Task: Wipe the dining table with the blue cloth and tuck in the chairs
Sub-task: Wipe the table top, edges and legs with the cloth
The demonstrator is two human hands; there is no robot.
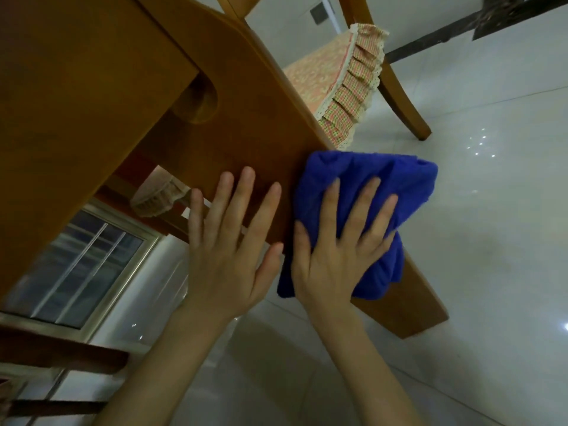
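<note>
blue cloth (399,179) under right hand (338,253), beside flat left hand (227,256).

The right hand (336,259) hides part of the blue cloth (402,179).

My cloth (399,176) = deep blue; chair (246,133) wood orange-brown; seat cover (316,72) peach w/ pale floral print; frill (353,96) red-green check, cream lace trim; floor tiles (491,210) white.

No legible text, label or number anywhere (blue cloth (408,179) and chair (246,118) both unmarked)
</note>
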